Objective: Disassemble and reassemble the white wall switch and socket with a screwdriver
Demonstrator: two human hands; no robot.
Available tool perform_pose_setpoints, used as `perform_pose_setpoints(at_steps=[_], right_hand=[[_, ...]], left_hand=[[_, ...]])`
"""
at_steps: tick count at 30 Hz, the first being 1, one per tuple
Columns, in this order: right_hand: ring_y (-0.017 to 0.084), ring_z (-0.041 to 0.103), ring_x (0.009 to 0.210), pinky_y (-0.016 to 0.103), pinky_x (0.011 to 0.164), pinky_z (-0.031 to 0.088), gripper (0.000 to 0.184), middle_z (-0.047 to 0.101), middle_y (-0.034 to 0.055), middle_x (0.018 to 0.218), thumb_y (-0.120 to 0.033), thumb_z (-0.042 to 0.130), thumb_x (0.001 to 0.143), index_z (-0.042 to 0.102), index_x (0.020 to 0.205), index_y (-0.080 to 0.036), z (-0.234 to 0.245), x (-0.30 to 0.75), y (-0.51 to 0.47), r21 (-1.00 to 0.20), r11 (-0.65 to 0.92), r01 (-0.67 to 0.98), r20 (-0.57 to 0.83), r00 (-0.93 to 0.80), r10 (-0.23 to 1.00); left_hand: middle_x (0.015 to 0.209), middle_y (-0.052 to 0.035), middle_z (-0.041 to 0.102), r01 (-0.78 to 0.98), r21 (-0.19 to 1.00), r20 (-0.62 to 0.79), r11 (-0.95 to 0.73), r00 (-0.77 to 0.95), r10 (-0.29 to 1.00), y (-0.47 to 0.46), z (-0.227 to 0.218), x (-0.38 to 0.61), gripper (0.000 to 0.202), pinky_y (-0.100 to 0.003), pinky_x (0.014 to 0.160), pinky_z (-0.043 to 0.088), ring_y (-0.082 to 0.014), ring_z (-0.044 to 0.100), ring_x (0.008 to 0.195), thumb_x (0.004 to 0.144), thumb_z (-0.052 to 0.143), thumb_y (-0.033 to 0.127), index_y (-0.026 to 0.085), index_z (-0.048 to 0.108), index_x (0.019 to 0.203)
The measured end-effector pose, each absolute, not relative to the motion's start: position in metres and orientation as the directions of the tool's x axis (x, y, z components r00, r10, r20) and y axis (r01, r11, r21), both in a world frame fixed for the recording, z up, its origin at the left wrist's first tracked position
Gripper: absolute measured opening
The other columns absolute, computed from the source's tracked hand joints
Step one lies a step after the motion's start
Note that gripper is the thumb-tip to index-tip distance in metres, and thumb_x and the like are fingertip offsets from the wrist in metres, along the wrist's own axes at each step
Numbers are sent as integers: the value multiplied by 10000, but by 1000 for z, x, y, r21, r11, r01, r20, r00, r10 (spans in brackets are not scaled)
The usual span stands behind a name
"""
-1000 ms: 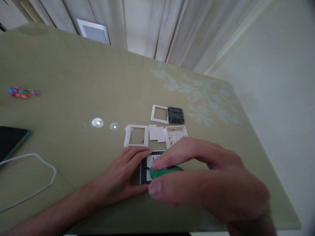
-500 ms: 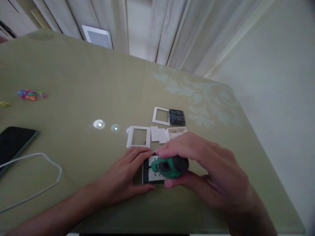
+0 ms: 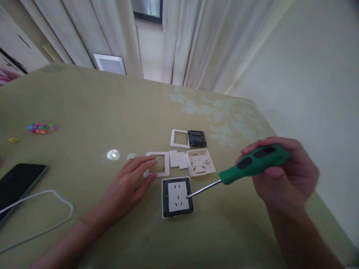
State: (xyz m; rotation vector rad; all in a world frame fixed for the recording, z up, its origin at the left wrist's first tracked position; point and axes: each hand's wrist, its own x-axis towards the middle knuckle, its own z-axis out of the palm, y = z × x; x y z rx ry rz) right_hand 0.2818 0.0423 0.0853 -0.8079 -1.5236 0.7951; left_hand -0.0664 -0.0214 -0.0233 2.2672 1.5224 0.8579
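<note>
My right hand [image 3: 283,175] is closed around the green and black handle of a screwdriver [image 3: 252,164]. Its metal shaft slants down to the left, and the tip appears over the right side of a wall socket [image 3: 178,205], a white slotted panel in a dark frame lying face up. Whether the tip touches the socket I cannot tell. My left hand [image 3: 131,179] has its fingers apart over a white cover frame [image 3: 167,164] up and left of the socket. A small brass-coloured screw shows at the socket's left edge.
Behind the socket lie white plates [image 3: 178,159], a white mounting box [image 3: 200,162], a second white frame [image 3: 179,145] and a black module [image 3: 197,138]. At left are a phone [image 3: 19,183], a white cable [image 3: 56,193] and small colourful pieces [image 3: 39,128].
My right hand has lifted the screwdriver away to the right, tilting it from upright. My left hand has let go of the socket and moved up-left to the white frame. The camera view has shifted.
</note>
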Motion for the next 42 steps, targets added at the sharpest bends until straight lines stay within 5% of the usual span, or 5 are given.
perform_pose_setpoints(at_steps=[17, 24, 29, 32, 42], right_hand=[[148, 783, 823, 201, 738, 664, 329, 799, 36, 927, -418, 903, 870, 816, 1128, -234, 18, 324, 19, -939, 297, -171, 275, 140, 951], [171, 764, 747, 235, 570, 636, 288, 819, 45, 951, -407, 878, 897, 803, 1136, -264, 19, 318, 19, -957, 243, -159, 234, 77, 969], [177, 759, 754, 242, 568, 632, 315, 815, 48, 937, -426, 889, 881, 804, 1135, -261, 19, 318, 19, -958, 248, -143, 234, 104, 967], [168, 758, 756, 237, 589, 636, 312, 813, 47, 947, -425, 876, 898, 796, 1151, -260, 17, 319, 19, -960, 248, -131, 237, 94, 967], [172, 789, 861, 243, 739, 675, 324, 818, 47, 963, -426, 876, 904, 795, 1166, -252, 17, 320, 17, -959, 261, -114, 251, 89, 964]], left_hand=[[1081, -75, 777, 928, 228, -161, -293, 333, 929, 31, 6, -32, 241, -468, 892, 587, -306, 735, 1007, 1089, 554, 237, 223, 790, 1040], [946, -98, 763, 905, 167, -28, -393, 402, 915, 21, 0, -55, 296, -393, 720, 560, -291, 720, 861, 1058, 449, 245, 213, 717, 936], [1030, -57, 775, 815, 462, 170, -350, 306, 937, -3, 15, -41, 255, -368, 752, 586, -251, 743, 875, 1128, 498, 418, 251, 691, 1122], [1022, -16, 757, 629, 656, 188, -417, 399, 897, -12, 23, -21, 209, -290, 762, 599, -188, 735, 892, 1137, 537, 336, 279, 735, 1098], [956, -18, 775, 535, 691, 211, -486, 494, 843, -18, 4, -6, 191, -309, 747, 593, -185, 725, 852, 1129, 568, 267, 256, 752, 1080]])
